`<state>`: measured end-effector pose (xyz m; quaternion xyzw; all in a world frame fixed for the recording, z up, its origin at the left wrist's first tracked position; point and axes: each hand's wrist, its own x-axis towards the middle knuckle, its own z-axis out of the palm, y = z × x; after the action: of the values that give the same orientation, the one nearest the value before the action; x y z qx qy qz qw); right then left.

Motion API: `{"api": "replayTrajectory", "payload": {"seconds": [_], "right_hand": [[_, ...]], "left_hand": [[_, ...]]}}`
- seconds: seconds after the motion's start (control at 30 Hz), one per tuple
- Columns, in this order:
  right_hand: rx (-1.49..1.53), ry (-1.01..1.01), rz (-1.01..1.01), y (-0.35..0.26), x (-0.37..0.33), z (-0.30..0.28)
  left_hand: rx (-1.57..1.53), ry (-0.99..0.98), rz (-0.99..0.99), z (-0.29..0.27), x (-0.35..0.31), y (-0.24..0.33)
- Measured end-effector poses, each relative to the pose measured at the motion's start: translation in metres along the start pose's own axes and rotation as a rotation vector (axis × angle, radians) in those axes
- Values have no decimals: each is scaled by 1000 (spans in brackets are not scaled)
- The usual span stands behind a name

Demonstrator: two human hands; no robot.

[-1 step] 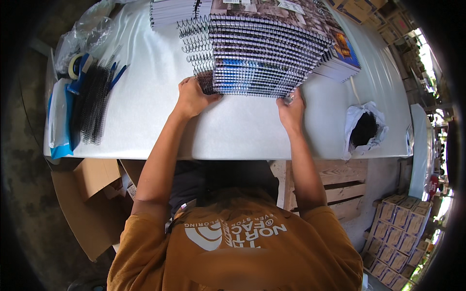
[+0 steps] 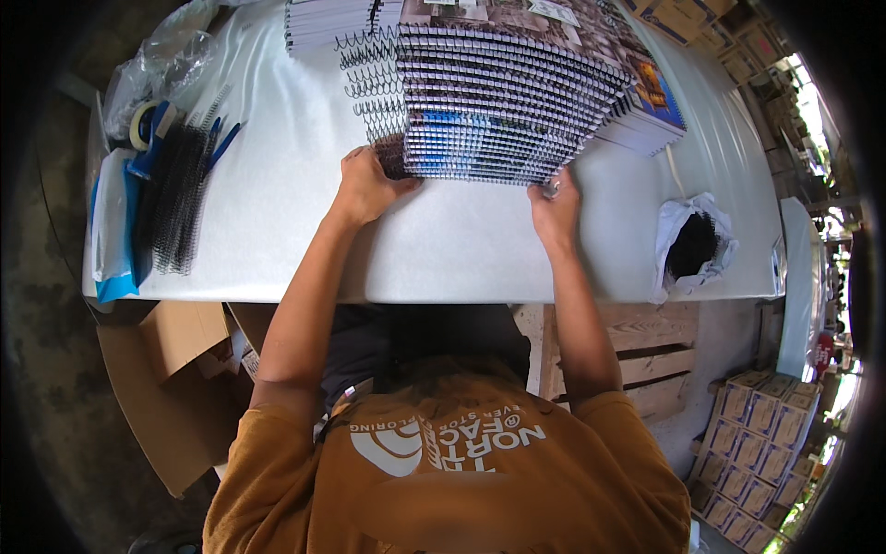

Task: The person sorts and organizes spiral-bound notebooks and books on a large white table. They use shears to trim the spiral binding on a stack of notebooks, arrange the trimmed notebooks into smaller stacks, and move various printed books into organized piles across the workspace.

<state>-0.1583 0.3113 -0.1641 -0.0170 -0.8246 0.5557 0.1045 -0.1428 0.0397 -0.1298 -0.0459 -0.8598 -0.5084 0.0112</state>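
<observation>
A tall stack of spiral-bound books [image 2: 498, 111] stands on the white-covered table, its black coil bindings facing me. Long uncut coil ends [image 2: 365, 78] stick out from the left side of the stack. My left hand [image 2: 369, 189] grips the stack's near left bottom corner, thumb along the front edge and fingers mostly out of sight behind the coils. At the near right bottom corner, my right hand [image 2: 556, 208] is closed on the stack, its thumb against the front. The fingertips of both hands are partly hidden.
Loose black coils [image 2: 175, 203] lie at the left beside blue-handled pliers [image 2: 224, 145], a tape roll [image 2: 143, 126] and a blue-and-white packet [image 2: 115, 222]. A white bag of black scraps [image 2: 692, 242] sits at right. More books [image 2: 637, 129] stand behind. An open cardboard box [image 2: 161, 397] is below left.
</observation>
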Motion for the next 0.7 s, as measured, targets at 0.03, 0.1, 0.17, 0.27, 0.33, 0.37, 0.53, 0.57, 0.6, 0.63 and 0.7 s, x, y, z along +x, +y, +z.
{"api": "replayTrajectory", "payload": {"seconds": [0.03,0.1,0.17,0.27,0.33,0.37,0.53,0.57,0.6,0.63,0.7], "right_hand": [[5,-11,-11,-2,-2,1],[15,-32,-37,-7,-10,0],[39,-1,14,-15,-19,-2],[57,34,-29,-3,-41,-8],[71,38,-23,0,-59,-7],[70,44,17,-4,-71,-8],[-146,-107,-48,-20,-111,-20],[-179,-97,-82,-19,-113,-19],[-210,-89,-116,-17,-114,-18],[-240,-81,-149,-15,-115,-16],[-219,-37,-131,-11,-118,-12]], "left_hand": [[-70,2,-17,0,-2,-4],[-210,9,-47,-1,-5,-13],[-217,-7,-61,-3,-11,-6],[-334,2,-65,-4,-29,12],[-253,8,-108,-9,-38,11],[-241,6,-107,-13,-43,10],[-187,34,-83,-26,-58,19],[-196,22,-84,-26,-60,16],[-241,-2,-139,-27,-60,14],[-284,-25,-196,-31,-60,13],[-378,16,-151,-36,-64,-9]]}}
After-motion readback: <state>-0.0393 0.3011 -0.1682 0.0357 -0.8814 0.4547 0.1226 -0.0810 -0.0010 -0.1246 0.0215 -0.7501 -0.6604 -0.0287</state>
